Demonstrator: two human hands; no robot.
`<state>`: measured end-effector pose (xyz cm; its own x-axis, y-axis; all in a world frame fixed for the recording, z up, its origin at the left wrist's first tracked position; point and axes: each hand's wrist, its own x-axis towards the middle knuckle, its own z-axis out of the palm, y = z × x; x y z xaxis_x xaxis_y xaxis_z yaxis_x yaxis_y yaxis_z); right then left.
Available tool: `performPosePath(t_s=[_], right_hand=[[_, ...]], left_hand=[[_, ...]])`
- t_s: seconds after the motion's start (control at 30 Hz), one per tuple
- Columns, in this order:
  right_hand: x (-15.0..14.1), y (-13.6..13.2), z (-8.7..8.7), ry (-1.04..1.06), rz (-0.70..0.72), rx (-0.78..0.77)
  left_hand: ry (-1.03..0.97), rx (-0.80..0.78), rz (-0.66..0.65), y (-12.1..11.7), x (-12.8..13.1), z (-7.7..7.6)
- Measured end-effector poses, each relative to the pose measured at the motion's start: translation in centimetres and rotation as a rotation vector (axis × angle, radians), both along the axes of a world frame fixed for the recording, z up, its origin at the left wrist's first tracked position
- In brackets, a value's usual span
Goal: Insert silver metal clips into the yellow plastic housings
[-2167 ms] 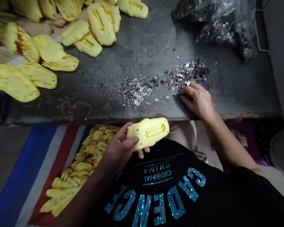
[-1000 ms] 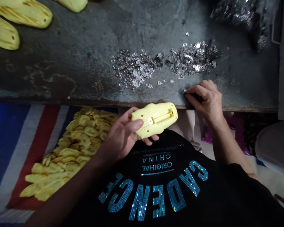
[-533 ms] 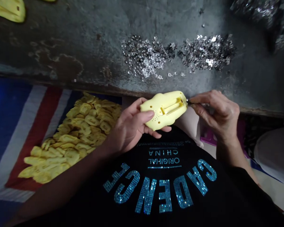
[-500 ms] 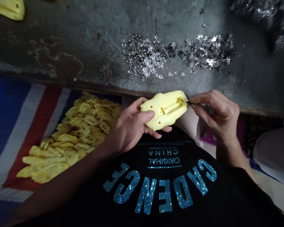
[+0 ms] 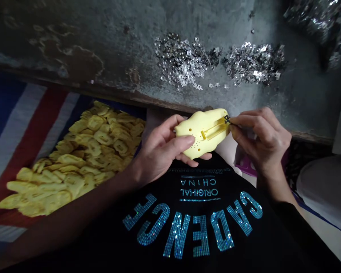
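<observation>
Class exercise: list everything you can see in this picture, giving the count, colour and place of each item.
yellow plastic casing: one, yellow, held over the shirt
metal clip: one, dark, at the casing's end
clip heaps: two, silver, on the workbench
plastic bag of clips: one, silver contents, top right
casing pile: many, yellow, on the striped cloth
striped cloth: one, blue, white and red, lower left
workbench: one, grey and worn, across the top
black shirt: one, turquoise sparkling letters, worn by the person
left hand: grips the casing
right hand: pinches the clip
</observation>
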<state>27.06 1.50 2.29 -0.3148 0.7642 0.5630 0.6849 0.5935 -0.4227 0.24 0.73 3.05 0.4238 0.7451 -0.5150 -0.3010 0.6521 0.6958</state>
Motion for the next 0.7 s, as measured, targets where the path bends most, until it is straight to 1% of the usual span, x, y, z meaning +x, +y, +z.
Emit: performPosePath(t_s=[0.13,0.3,0.53,0.7], right_hand=[[-0.2,-0.3,0.1,-0.087,-0.011,0.043],[-0.4,-0.7,0.3,-0.147,-0.025,0.033],[-0.7,-0.9,0.0,-0.121,-0.028,0.078],[-0.5,-1.3,-0.2,-0.099,-0.049,0.074]], left_hand=[[-0.001,0.020,-0.014,-0.2,-0.1,-0.2],[-0.011,0.036,0.015,-0.3,-0.1,-0.2],[-0.020,0.005,0.019,-0.1,0.1,0.0],[-0.044,-0.004,0.039,-0.1,0.2,-0.2]])
